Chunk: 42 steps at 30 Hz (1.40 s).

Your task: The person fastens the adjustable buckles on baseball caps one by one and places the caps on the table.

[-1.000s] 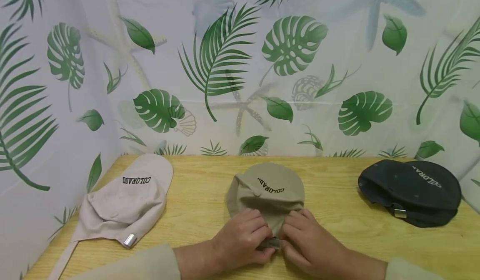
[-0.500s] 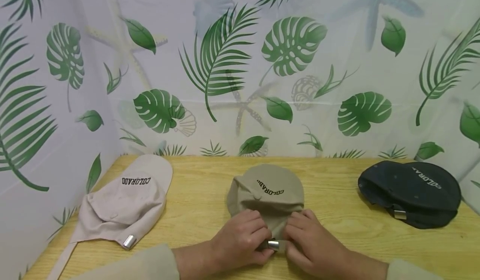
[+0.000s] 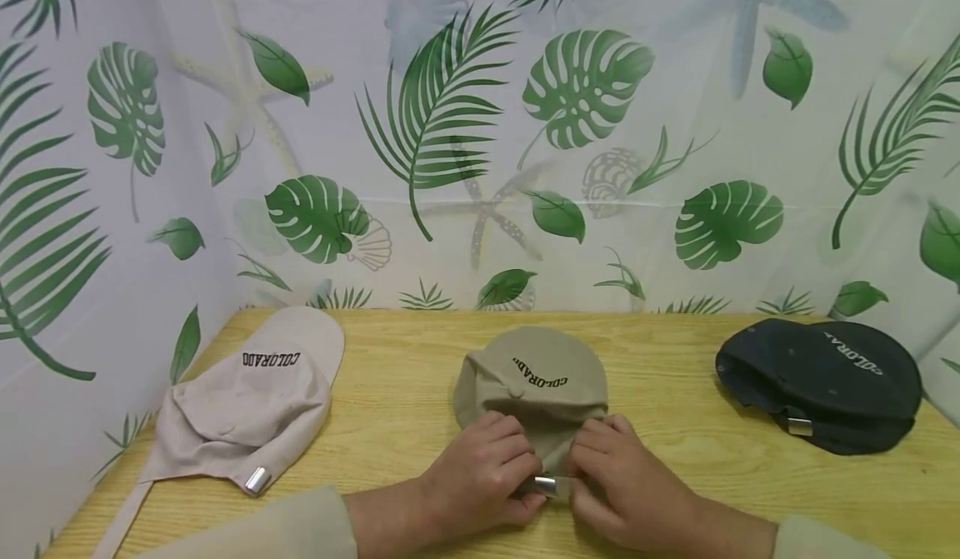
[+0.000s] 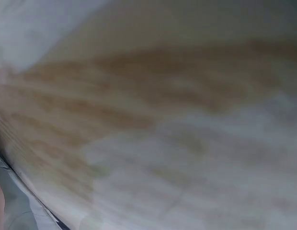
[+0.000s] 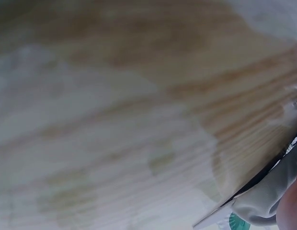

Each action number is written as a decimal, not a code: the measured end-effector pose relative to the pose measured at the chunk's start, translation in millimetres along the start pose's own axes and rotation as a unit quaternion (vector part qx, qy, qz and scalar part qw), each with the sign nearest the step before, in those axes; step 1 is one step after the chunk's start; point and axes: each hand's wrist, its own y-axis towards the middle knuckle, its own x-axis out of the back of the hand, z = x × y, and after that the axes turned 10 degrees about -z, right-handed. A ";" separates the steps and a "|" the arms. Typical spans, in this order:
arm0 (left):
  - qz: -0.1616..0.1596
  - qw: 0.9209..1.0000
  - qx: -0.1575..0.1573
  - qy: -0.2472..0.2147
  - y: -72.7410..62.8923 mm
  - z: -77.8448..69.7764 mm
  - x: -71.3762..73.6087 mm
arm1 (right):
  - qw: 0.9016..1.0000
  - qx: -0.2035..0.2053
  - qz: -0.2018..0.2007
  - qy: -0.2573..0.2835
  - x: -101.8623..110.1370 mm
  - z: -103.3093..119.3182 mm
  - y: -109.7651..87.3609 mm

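Note:
In the head view, a khaki baseball cap [image 3: 551, 357] with dark "COLORADO" lettering lies at the middle of the table, its lettering upside down. Both hands hold its back strap at the near side. My left hand [image 3: 480, 467] grips the strap just left of the metal buckle [image 3: 546, 486]. Right of the buckle, my right hand [image 3: 630, 484] pinches the strap, a short piece of which shows between the hands. The fingertips are partly hidden. Cap cloth [image 5: 263, 201] and part of a finger [image 5: 291, 206] appear at the right wrist view's lower right corner.
A pale pink cap [image 3: 247, 409] lies at left, its loose strap [image 3: 123, 517] hanging toward the near edge. At right rests a dark navy cap [image 3: 825, 384] with a metal buckle. A leaf-patterned sheet [image 3: 465, 292] stands behind the wooden table [image 3: 405, 376].
Over the last second my right hand has shifted slightly right, and the buckle and a bit of strap now show between the hands. The caps at left and right stay put.

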 end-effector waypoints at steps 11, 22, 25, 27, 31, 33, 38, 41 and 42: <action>-0.011 1.000 0.003 0.013 0.4 1.3 0.9 | 1.000 0.012 -0.009 0.025 0.5 0.1 1.9; -0.014 1.000 0.007 0.019 -1.6 0.4 -0.1 | 0.999 0.000 0.020 0.034 1.1 2.3 2.1; -0.013 1.000 0.010 0.020 -1.7 1.1 -0.8 | 1.000 0.002 0.013 0.017 2.2 1.6 2.4; -0.012 1.000 0.012 0.020 -1.7 1.9 -1.3 | 1.000 0.008 -0.002 0.008 2.7 0.5 2.7; -0.009 1.000 0.011 0.024 -2.1 3.5 -2.1 | 1.000 0.014 -0.021 0.007 3.4 -1.5 2.6; -0.009 1.000 0.009 0.025 -2.2 3.6 -2.4 | 1.000 0.012 -0.023 0.006 3.7 -2.4 2.2; -0.017 0.999 0.001 0.030 -2.3 3.3 -2.4 | 1.000 -0.015 -0.013 0.002 4.2 -3.2 1.4; -0.021 0.999 -0.006 0.024 -2.0 2.1 -2.2 | 1.000 -0.022 0.007 0.003 5.0 -2.1 1.0; -0.023 0.999 -0.010 0.021 -1.8 1.7 -2.2 | 1.000 -0.020 0.016 0.004 5.3 -1.4 1.0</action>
